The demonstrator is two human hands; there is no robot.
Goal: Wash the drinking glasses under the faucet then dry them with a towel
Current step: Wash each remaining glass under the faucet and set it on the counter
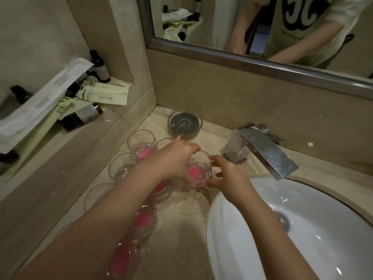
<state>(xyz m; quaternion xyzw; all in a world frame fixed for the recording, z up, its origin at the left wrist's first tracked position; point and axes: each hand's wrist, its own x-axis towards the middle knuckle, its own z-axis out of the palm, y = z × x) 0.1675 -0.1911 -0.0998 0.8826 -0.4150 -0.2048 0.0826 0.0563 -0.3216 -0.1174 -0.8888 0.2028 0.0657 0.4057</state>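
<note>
Several clear drinking glasses with pink bottoms stand on the wet counter left of the sink. One glass (198, 172) stands upright between my hands, just left of the faucet (262, 148). My left hand (177, 158) reaches over from the left and grips its near side and rim. My right hand (228, 174) holds its right side, thumb under the base edge and fingers at the rim. More glasses (141, 144) stand behind and along my left forearm, partly hidden by it. No water runs from the faucet. No towel is in view.
The white sink basin (252, 229) with its drain (282, 219) lies at the lower right. A round glass dish with a dark lid (184, 123) sits behind the glasses. A ledge at the left holds dark bottles (82, 116) and paper sachets (105, 93). A mirror (262, 27) hangs above.
</note>
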